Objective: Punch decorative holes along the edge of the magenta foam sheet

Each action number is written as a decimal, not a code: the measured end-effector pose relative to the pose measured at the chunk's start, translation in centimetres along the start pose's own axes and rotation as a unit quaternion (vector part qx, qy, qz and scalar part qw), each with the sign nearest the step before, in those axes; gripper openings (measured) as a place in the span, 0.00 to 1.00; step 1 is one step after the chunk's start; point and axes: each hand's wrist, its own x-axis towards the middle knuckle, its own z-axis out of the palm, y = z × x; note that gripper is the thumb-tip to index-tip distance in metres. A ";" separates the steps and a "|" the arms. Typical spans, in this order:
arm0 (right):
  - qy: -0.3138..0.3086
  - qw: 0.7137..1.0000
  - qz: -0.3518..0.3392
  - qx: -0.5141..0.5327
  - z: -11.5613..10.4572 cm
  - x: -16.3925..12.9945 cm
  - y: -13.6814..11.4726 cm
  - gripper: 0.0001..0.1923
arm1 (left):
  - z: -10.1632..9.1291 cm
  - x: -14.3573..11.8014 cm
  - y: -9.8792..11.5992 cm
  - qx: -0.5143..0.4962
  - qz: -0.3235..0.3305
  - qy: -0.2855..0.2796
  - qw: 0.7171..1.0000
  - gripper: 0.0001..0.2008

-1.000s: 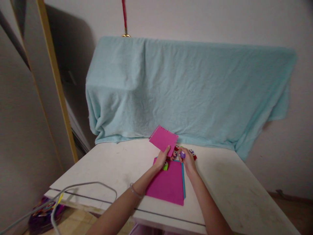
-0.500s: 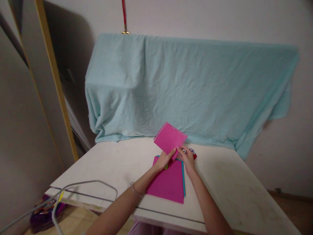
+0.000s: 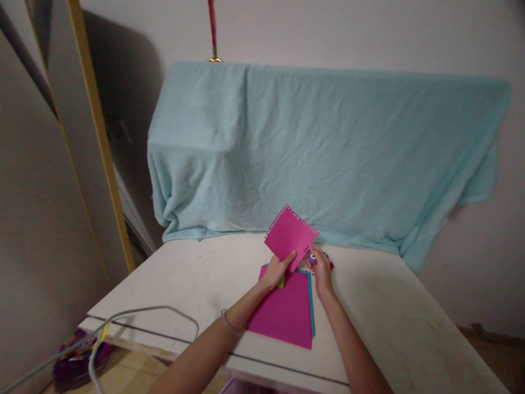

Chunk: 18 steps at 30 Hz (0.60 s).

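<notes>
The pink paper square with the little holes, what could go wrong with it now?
The small pink paper square with punched edges is pinched only at its lower corner by the left hand, so it might bend or slip. The right hand holds a small purple craft punch at its edge; a crooked press could spoil the hole row. The little green punch under the left hand might get knocked aside.

No legible text, label, brand, number or sign is found anywhere in the view. The pink card (image 3: 290, 236), the pink sheets (image 3: 285, 312) on the worktop (image 3: 184, 279) and the blue cloth (image 3: 320, 148) are seen to carry no markings.
</notes>
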 end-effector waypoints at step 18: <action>0.017 1.000 0.007 0.001 0.2 0.1 1.4 0.27 | -0.4 0.1 1.2 0.018 0.006 0.080 0.997 0.28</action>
